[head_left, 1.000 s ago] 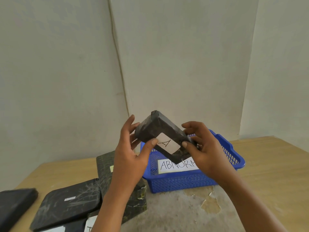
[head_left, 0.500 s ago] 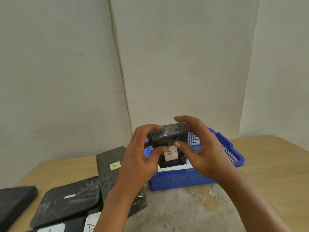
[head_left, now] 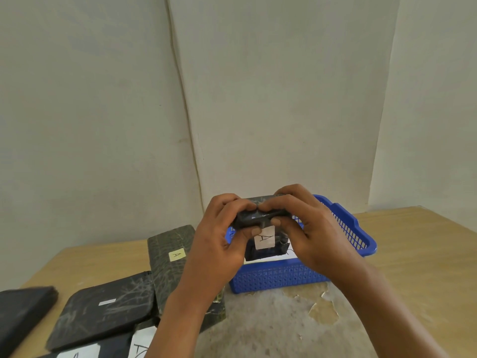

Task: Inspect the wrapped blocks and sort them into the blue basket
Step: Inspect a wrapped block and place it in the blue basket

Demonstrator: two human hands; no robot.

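Note:
A dark wrapped block with a white "A" label on its near face is held upright over the front of the blue basket. My left hand grips its left end, thumb on the near face. My right hand grips its right end, fingers curled over the top edge. The basket's paper sign is mostly hidden behind the block and my hands.
Several other dark wrapped blocks lie on the wooden table at the left: a tall one with a yellow "A" tag, a flat one, another at the far left edge. A worn grey patch marks the table front.
The block has turned from a diagonal tilt to standing on end, its top edge now facing me. Both hands came closer together and lowered slightly over the basket.

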